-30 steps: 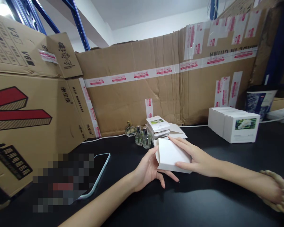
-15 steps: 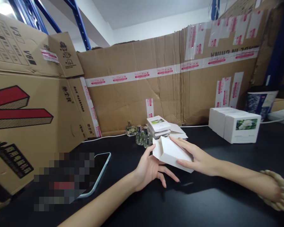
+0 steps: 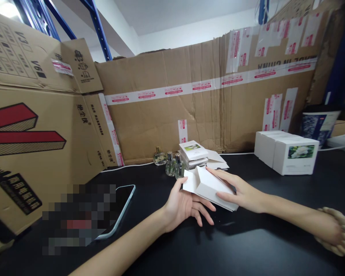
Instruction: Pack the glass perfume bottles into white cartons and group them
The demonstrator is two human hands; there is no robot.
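A white cardboard box point(image 3: 209, 187) is held tilted above the black table, its near-left flap folded out. My right hand point(image 3: 245, 193) grips its right part, fingers across the top and thumb along the near side. My left hand point(image 3: 182, 207) is palm up at the left end, thumb on the flap's edge; its index finger passes under the box and the other fingers spread loosely below. Just behind are two glass perfume bottles point(image 3: 170, 166) with silver collars. Beyond them a stack of flat white cartons point(image 3: 193, 150) carries a green flower picture.
Another perfume bottle point(image 3: 160, 157) stands at the back. Several white boxes point(image 3: 293, 153) form a row at right, by a blue-and-white tub point(image 3: 317, 124). A phone point(image 3: 122, 209) lies left, partly pixelated. Large brown cardboard point(image 3: 161, 126) walls the back and left.
The white box's flap has swung slightly outward to the left, with my left thumb on it. My left fingers have curled in a little. The view has shifted slightly.
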